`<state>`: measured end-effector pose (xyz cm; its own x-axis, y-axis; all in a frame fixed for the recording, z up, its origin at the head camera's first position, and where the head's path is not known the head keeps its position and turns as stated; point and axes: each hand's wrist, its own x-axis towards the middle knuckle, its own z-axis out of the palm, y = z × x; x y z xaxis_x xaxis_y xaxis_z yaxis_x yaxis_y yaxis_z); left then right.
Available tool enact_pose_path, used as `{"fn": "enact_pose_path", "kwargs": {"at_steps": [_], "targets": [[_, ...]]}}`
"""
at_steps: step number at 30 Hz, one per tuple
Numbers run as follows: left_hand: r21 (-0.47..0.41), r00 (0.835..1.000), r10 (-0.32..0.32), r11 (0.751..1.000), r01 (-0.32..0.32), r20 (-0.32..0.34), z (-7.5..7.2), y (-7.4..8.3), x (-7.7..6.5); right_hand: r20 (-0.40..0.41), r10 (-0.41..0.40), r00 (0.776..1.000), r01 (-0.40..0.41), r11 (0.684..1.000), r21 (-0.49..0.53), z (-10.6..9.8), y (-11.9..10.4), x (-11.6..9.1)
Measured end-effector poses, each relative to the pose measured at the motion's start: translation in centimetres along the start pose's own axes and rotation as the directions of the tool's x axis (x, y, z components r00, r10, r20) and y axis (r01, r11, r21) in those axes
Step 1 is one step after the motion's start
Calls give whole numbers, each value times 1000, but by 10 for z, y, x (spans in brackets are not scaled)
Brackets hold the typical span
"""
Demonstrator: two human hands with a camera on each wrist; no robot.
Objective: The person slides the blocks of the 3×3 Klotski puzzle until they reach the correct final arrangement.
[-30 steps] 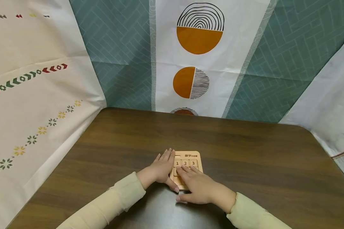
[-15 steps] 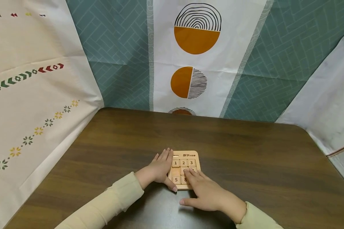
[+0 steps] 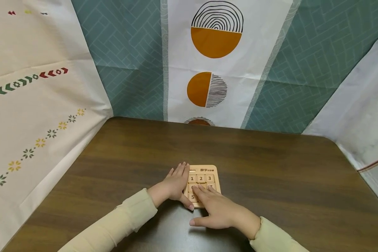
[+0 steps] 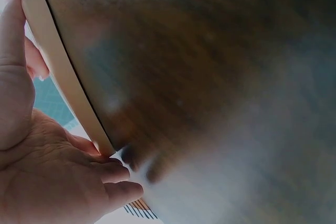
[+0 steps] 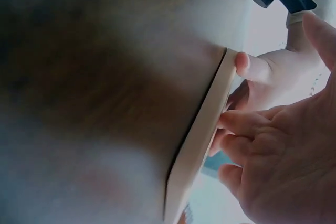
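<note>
A square wooden number slide puzzle (image 3: 204, 167) lies flat on the table in the head view. Tiles 1, 2 and 3 fill its top row, and tile 5 (image 3: 192, 197) sits at the lower left. My left hand (image 3: 175, 185) rests along the puzzle's left side, fingers straight, with the thumb at the near left corner. Across the lower right part reaches my right hand (image 3: 219, 210), its fingertips touching tiles in the middle row and its thumb spread apart. It hides several tiles. Both wrist views show the puzzle's pale side edge (image 4: 68, 72) beside the fingers.
A dark brown wooden table (image 3: 138, 150) carries the puzzle. Patterned green and white cloth (image 3: 135, 70) hangs behind its far edge, and white cloths hang at both sides.
Since half a second ago my right hand has moved left, and a tile now fills the middle-left slot that was bare. My left hand stays at the puzzle's side.
</note>
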<state>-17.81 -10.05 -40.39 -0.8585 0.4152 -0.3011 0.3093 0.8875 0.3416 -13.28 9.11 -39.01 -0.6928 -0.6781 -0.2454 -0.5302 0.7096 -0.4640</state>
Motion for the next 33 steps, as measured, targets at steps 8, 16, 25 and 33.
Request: {"fn": "enact_pose_path", "kwargs": {"at_steps": [8,16,25,33], "targets": [[2,1000,-2,1000,2,2,1,0,-1,-82,70,994,-67,997,27,-1,14,-18],[6,1000,10,1000,-10,5,-1,1,3,-43,88,995,-86,995,56,-6,14,-22],[-7,1000,14,1000,-14,5,-1,4,2,-49,32,998,-29,998,51,-6,12,-22],[-7,1000,11,1000,-11,4,-3,3,-2,-1,33,999,-33,997,-68,1,10,-48]]}}
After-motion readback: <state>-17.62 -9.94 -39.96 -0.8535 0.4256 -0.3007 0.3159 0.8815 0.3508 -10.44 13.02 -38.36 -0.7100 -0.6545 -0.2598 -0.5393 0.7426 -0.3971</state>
